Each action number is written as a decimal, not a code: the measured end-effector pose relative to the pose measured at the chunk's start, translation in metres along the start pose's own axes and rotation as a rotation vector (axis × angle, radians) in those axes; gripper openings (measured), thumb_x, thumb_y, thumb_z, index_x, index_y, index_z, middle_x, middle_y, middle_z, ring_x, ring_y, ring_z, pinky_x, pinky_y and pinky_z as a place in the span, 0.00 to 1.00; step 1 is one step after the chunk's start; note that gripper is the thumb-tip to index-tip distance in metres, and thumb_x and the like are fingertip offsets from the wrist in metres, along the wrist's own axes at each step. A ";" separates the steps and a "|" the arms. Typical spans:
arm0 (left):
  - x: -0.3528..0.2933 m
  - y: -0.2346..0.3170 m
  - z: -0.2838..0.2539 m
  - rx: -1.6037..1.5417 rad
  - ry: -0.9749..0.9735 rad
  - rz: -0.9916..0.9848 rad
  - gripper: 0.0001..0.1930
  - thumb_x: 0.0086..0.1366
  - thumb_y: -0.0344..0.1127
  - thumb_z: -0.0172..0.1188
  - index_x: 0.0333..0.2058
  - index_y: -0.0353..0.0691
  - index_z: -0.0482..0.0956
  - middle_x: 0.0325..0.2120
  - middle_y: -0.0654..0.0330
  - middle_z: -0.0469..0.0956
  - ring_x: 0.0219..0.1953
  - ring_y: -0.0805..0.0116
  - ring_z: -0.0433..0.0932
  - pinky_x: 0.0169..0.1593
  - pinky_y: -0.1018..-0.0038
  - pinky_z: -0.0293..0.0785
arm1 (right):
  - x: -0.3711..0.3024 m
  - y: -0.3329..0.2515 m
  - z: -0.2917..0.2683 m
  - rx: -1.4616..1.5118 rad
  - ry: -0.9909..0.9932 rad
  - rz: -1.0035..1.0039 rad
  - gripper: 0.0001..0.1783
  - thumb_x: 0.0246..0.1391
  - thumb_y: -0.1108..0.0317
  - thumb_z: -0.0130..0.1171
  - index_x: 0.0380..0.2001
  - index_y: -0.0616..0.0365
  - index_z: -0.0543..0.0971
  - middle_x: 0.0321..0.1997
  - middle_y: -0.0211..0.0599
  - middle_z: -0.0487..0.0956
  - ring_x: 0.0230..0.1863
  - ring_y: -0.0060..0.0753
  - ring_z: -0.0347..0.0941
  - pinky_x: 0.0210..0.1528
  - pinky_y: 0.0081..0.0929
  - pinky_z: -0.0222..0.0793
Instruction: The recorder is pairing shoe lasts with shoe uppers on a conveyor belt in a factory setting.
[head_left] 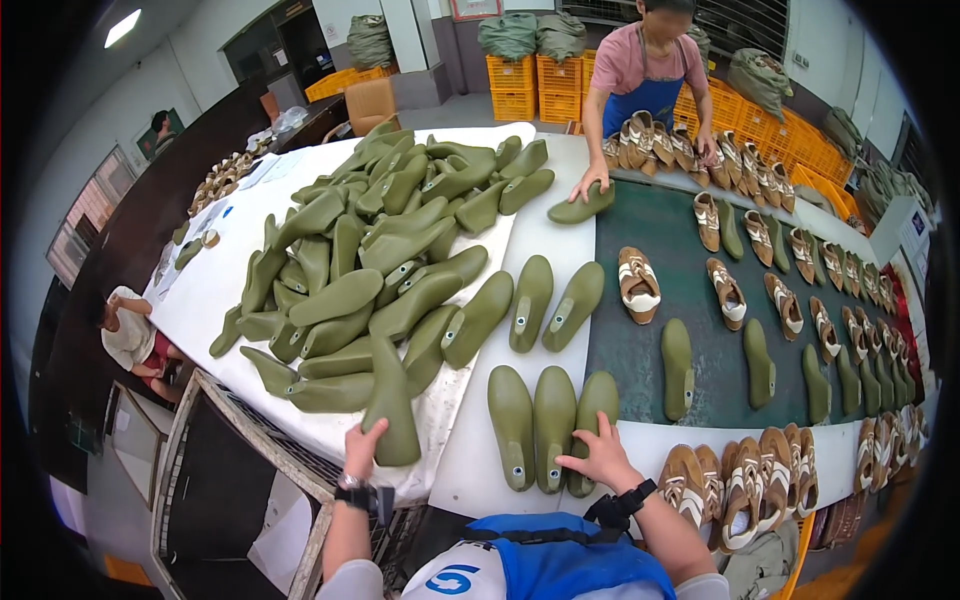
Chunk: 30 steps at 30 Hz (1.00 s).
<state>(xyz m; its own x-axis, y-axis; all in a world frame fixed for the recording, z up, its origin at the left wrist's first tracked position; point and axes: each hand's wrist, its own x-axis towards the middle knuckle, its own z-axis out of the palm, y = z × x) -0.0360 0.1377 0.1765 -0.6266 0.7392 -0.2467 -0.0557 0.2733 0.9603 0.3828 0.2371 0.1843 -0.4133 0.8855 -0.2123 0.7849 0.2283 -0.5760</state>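
My left hand (364, 450) is closed round the lower end of an olive-green shoe last (391, 410), tilted upright at the near edge of a large pile of lasts (345, 300). On the white board, three more lasts stand in a row, soles up. My right hand (603, 458) grips the rightmost last (598, 395) of the row, with thumb and fingers across its lower part. Beside it are the middle last (555, 420) and the left last (512, 425). Just beyond lie two further lasts, one a slanted last (574, 305).
A green conveyor belt (630, 370) at the right carries brown-and-white sneakers (638, 285) and lasts in rows. Sneakers (745, 485) also line its near side. Across the table, a co-worker's hand (590, 180) holds a last. Orange crates (512, 90) stand behind.
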 end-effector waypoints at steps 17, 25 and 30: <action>0.120 0.020 0.066 1.003 -0.040 0.178 0.31 0.40 0.49 0.70 0.37 0.27 0.77 0.32 0.43 0.79 0.36 0.52 0.79 0.43 0.66 0.74 | 0.003 -0.006 0.001 -0.052 -0.055 0.031 0.43 0.37 0.31 0.58 0.50 0.52 0.74 0.66 0.60 0.47 0.62 0.78 0.45 0.62 0.52 0.51; 0.036 0.067 0.055 0.013 -0.278 -0.016 0.19 0.54 0.35 0.63 0.42 0.27 0.75 0.36 0.55 0.79 0.34 0.70 0.78 0.40 0.76 0.74 | 0.005 0.007 0.000 -0.082 -0.030 0.029 0.43 0.41 0.32 0.56 0.52 0.53 0.71 0.64 0.60 0.51 0.62 0.73 0.47 0.62 0.51 0.51; -0.048 0.101 0.035 0.253 -0.313 0.355 0.20 0.48 0.27 0.66 0.42 0.32 0.76 0.35 0.59 0.79 0.36 0.71 0.77 0.42 0.77 0.73 | 0.024 -0.033 -0.045 1.030 -0.209 -0.030 0.34 0.57 0.42 0.45 0.59 0.55 0.63 0.60 0.50 0.64 0.59 0.49 0.62 0.56 0.43 0.63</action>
<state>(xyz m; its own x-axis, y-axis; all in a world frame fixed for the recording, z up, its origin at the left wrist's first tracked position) 0.0158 0.1510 0.2813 -0.3088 0.9508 0.0235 0.3309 0.0842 0.9399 0.3680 0.2689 0.2333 -0.5743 0.7755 -0.2622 0.0418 -0.2921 -0.9555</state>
